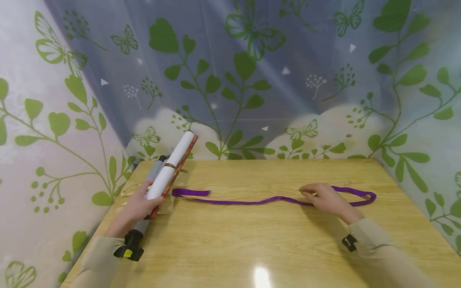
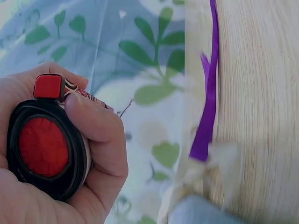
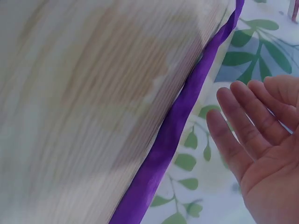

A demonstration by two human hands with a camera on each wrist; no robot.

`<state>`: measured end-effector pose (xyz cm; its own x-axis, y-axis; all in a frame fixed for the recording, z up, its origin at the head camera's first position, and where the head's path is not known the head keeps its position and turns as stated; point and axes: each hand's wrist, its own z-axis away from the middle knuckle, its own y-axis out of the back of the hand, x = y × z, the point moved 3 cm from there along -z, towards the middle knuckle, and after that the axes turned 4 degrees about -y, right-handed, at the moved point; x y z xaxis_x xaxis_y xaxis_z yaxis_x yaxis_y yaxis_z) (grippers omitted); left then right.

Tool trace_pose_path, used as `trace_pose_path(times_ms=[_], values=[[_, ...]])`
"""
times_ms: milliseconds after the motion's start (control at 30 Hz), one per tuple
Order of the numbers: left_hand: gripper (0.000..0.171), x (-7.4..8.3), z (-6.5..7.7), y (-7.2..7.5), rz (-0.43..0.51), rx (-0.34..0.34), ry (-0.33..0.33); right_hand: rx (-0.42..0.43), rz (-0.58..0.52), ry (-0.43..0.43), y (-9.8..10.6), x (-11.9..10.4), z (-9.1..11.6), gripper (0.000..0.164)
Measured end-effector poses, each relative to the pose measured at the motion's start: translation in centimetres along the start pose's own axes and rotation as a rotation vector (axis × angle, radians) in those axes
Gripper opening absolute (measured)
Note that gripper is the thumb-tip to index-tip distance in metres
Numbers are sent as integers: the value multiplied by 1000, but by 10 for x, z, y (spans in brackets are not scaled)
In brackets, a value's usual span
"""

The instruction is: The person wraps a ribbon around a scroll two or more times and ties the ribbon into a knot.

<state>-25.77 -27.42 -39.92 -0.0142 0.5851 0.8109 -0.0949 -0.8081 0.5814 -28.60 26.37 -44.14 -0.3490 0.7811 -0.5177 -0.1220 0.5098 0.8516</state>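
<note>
Ribbon point(image 3: 180, 114), purple, satiny, flat, runs 8 to 4 o'clock in head view on wood-grain table point(image 1: 230, 244); I've left hand point(image 1: 138, 204), 8 o'clock, clamped on smooth white roll point(image 1: 176, 154) plus red patterned stick point(image 1: 185, 158); right hand point(image 1: 325, 200), 4 o'clock, fingers loose, hides some ribbon; can't tell if touching; grey roll point(image 1: 154, 170), 8 o'clock, partly blocked by left hand; leaf-print curtain point(image 1: 223, 100) at 12.

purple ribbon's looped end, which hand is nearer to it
Right. The right hand is close beside the looped end; the left hand is near the ribbon's other end, holding the white roll.
</note>
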Motion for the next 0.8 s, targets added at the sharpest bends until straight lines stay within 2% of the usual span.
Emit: trace_pose_path(times_ms=[133, 400, 567, 800], values=[[77, 13, -1, -18, 36, -31, -25, -9, -19, 5, -6, -9, -4, 31], [72, 33, -3, -57, 174, -116, -19, 28, -47, 21, -17, -28, -14, 27], [67, 42, -6, -78, 196, -126, -41, 26, -54, 47, -26, -38, -21, 25], [68, 49, -12, -105, 220, -143, -6, 40, -77, 91, -39, -51, -30, 22]])
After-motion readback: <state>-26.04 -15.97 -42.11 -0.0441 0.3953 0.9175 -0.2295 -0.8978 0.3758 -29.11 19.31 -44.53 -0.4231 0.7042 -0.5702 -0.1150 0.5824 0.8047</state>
